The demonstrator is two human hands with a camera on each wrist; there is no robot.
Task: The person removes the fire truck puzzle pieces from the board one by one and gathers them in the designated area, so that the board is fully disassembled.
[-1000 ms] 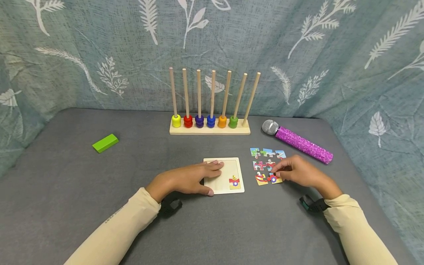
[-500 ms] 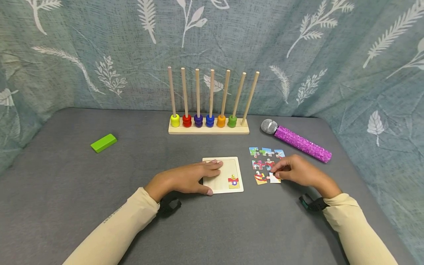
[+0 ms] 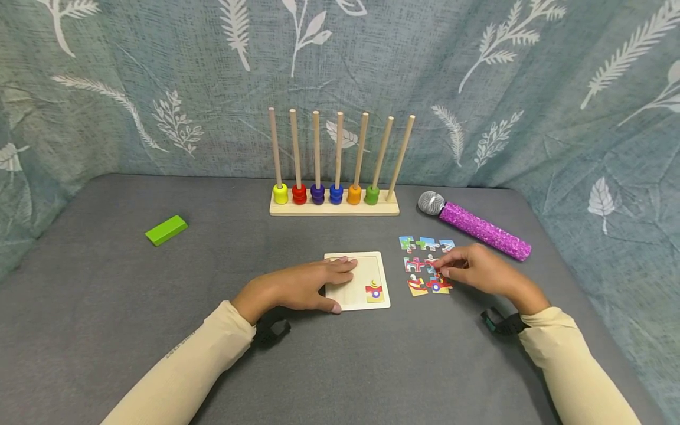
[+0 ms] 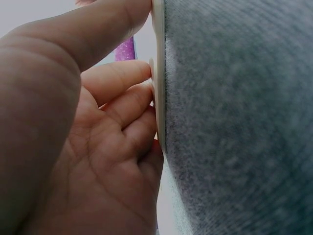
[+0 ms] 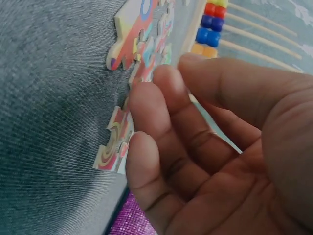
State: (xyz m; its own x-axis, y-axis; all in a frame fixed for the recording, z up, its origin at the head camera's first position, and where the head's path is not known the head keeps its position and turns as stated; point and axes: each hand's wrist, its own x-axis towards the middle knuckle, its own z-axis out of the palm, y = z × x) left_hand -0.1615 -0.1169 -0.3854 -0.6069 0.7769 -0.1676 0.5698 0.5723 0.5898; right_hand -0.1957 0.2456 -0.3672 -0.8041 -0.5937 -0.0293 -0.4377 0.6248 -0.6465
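My left hand point(image 3: 319, 284) lies with fingers spread on a square wooden puzzle tray point(image 3: 386, 295), its thumb at the near edge. One puzzle piece point(image 3: 375, 291) with a red, yellow and blue picture sits in the tray's lower right corner. To the right, several loose jigsaw pieces point(image 3: 417, 287) are laid out in rows. The fingertips of my right hand point(image 3: 480, 273) are right at the middle row's right end, covering part of the pieces. Below them lies a piece with a blue wheel point(image 3: 440, 287). In the right wrist view, nothing shows between the thumb and loosely bent fingers point(image 5: 149, 105).
Behind stands a wooden peg rack point(image 3: 334, 209) with coloured beads at the foot of its pegs. A toy microphone point(image 3: 486, 231) with a glittery purple handle lies behind my right hand. A green block point(image 3: 166, 229) is at the left. A patterned curtain point(image 3: 212, 88) hangs behind the table.
My right hand has let go of the blue-wheeled piece, which looked white half a second ago and shows its picture now. The fingers have shifted slightly away from me; the left hand stays put.
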